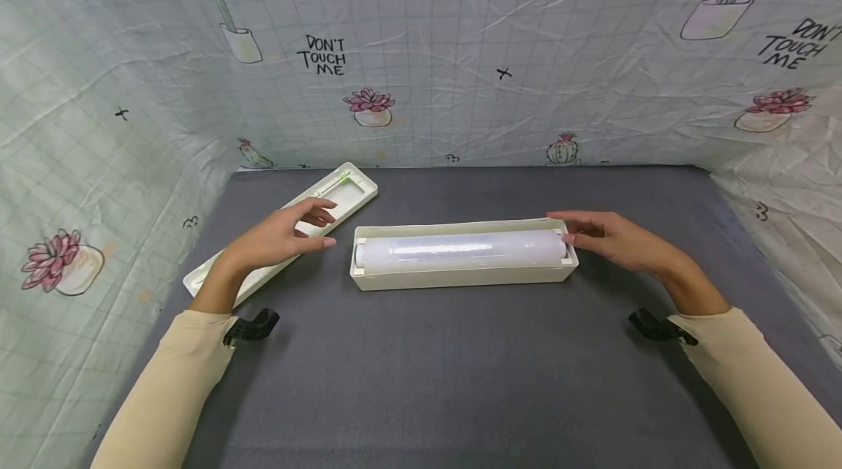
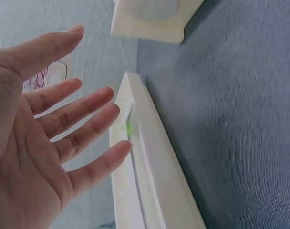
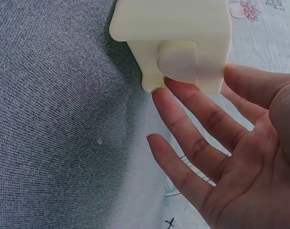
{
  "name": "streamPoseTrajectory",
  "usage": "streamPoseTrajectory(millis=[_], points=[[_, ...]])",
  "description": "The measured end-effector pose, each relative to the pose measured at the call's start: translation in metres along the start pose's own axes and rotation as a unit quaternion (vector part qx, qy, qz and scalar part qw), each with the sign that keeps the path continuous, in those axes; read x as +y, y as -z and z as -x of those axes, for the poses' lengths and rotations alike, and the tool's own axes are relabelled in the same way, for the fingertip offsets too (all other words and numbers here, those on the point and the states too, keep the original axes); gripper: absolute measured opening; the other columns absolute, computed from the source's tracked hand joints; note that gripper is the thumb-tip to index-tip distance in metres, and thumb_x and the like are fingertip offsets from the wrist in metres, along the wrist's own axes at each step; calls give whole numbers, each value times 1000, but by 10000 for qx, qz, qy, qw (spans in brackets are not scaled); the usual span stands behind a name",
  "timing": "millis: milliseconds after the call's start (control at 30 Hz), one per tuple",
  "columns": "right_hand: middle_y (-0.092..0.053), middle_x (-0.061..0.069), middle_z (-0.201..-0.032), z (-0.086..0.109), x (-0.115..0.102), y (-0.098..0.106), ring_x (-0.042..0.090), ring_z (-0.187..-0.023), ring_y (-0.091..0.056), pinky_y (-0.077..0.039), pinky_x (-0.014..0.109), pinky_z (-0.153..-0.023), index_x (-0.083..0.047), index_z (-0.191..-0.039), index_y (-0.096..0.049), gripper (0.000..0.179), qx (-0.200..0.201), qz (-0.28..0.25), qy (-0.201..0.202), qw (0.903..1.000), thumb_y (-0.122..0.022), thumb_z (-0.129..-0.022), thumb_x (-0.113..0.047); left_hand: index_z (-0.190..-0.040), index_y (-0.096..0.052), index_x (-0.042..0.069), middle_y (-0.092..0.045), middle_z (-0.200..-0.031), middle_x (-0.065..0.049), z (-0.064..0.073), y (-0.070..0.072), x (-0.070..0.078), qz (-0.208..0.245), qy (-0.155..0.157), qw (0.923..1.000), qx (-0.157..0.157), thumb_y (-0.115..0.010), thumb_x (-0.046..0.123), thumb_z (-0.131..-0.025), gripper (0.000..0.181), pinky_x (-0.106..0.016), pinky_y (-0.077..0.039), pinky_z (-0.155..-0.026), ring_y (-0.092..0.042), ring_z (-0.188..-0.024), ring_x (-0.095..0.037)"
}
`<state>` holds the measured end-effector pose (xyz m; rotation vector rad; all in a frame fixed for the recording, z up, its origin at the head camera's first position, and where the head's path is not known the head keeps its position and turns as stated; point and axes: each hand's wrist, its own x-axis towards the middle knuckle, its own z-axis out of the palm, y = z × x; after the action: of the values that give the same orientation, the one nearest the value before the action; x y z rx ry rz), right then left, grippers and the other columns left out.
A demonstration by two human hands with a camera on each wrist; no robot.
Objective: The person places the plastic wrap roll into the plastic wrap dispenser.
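A long cream box lies on the grey table, with a roll of clear film inside it, probably cling wrap. My right hand is at the box's right end, its fingertips at the end wall and the thumb at its edge; the right wrist view shows that end wall close up, fingers loosely extended. To the left, my left hand hovers over a long white lid with a raised rim and a small green piece. Nothing is held in the left hand's spread, relaxed fingers.
Grey cloth covers the table. A printed fabric curtain rises along the back and both sides. The lid lies at a slant to the left of the box, near the back left of the table. Black wrist straps sit on both sleeves.
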<state>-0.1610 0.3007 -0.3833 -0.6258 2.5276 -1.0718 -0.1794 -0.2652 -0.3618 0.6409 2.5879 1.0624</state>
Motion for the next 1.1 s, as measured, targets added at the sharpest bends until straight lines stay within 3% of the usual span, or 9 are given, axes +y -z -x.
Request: streamPoseTrajectory(millis=[167, 300, 533, 733, 867, 1100], points=[[-66, 10, -128, 0, -1, 0, 18, -111, -62, -51, 26, -87, -16, -153, -47, 49, -15, -41, -11, 10000, -56, -106, -24, -148, -45, 11, -61, -135, -15, 3, 9, -11, -137, 124, 9997, 163, -73, 29, -95, 62, -50, -47, -97, -57, -126, -31], [-66, 10, -128, 0, -1, 1, 19, -111, -62, -51, 27, -87, -17, -154, -47, 49, -18, -48, -73, 10000, -56, -106, -25, -148, -45, 12, -58, -138, -16, 5, 15, -16, -102, 280, 9991, 286, -73, 28, -96, 61, -52, -43, -100, -54, -130, -34], [-66, 10, -128, 0, -1, 1, 18, -110, -61, -51, 27, -87, -17, -153, -47, 49, -21, 3, -106, 9999, -56, -106, -26, -150, -43, 3, -47, -149, -21, 9, 27, -25, -231, 393, 9980, 448, -73, 26, -96, 66, -64, -37, -108, -40, -139, -41], [-66, 9, -127, 0, -2, 1, 18, -111, -61, -51, 26, -86, -15, -153, -48, 49, -8, -54, -47, 10000, -57, -106, -25, -145, -49, 1, -46, -149, -20, 13, 36, -37, -557, 497, 9950, 660, -74, 24, -94, 61, -64, -32, -112, -36, -142, -41], [-66, 9, -126, -1, -2, 0, 18, -109, -62, -51, 27, -85, -15, -153, -48, 49, -4, -41, -22, 10000, -56, -106, -25, -139, -56, 1, -46, -148, -23, 17, 42, -43, -774, 593, 9936, 575, -73, 27, -95, 54, -63, -29, -112, -36, -141, -44], [-66, 9, -127, 0, -1, 0, 19, -110, -61, -51, 27, -85, -16, -153, -48, 49, 11, -26, 16, 10000, -56, -106, -25, -133, -61, 7, -47, -149, -23, 24, 45, -56, -768, 1039, 9915, 130, -69, 38, -97, 48, -62, -31, -111, -38, -141, -46]])
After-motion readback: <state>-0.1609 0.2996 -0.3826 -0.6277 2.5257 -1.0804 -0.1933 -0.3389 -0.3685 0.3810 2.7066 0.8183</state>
